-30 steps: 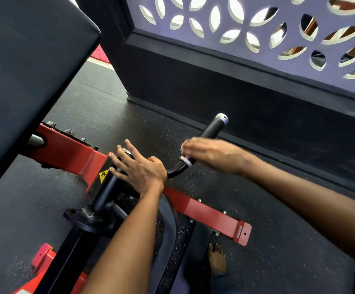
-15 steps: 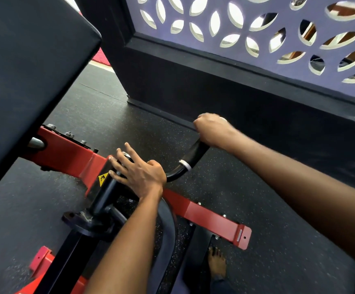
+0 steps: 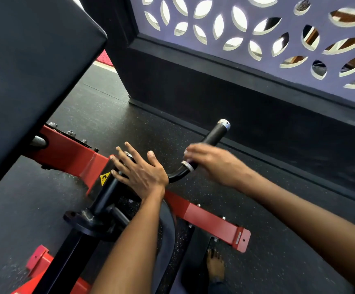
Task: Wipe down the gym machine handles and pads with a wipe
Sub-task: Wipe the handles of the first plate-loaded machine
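Two hands on the machine, split roles. Left hand [image 3: 139, 174] lies flat, fingers straight and spread, pressing on the black post top at the red frame [image 3: 72, 151] joint; nothing gripped. Likely bracing the body and steadying the arm while the other side works.

Right hand [image 3: 209, 161] is curled round the lower end of the black handle [image 3: 215, 133], just above the silver collar [image 3: 187, 165] at the bend. It's motion-blurred. A pale sliver shows at the fingertips, at 9 o'clock of the hand; could be the wipe, can't confirm, mostly hidden under the palm if so.

Handle rises toward 1 o'clock from the bend and ends in a silver cap [image 3: 223, 123]; upper grip is bare.

Big black pad [image 3: 30, 66] fills the 10 o'clock corner, well apart from both hands. My read: handle stroke in progress, pad not yet done.

Bare foot [image 3: 214, 266] at 6 o'clock on the rubber floor [image 3: 278, 240], near the red frame's end plate.
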`<action>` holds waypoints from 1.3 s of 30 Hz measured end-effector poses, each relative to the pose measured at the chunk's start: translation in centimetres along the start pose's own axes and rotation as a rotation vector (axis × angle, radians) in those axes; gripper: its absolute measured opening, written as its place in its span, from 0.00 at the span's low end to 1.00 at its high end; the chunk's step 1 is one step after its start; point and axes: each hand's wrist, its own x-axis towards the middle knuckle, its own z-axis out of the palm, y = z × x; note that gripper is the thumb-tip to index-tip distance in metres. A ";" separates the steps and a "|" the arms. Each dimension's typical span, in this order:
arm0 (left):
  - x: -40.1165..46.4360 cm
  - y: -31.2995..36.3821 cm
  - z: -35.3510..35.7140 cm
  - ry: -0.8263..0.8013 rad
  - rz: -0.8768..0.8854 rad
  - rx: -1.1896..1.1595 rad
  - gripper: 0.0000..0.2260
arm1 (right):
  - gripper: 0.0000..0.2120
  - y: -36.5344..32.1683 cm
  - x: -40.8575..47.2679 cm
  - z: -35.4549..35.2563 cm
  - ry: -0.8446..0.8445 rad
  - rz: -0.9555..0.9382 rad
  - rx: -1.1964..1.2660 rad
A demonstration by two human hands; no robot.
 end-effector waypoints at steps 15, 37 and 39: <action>-0.1 -0.1 0.1 0.006 0.001 0.011 0.29 | 0.17 3.7 -1.7 1.4 0.358 0.341 0.038; 0.1 -0.4 0.5 0.023 0.017 -0.005 0.30 | 0.10 3.9 1.8 0.4 0.714 1.411 1.924; 0.1 -0.4 0.4 0.025 0.017 -0.008 0.31 | 0.12 2.3 1.1 0.8 0.343 1.390 1.964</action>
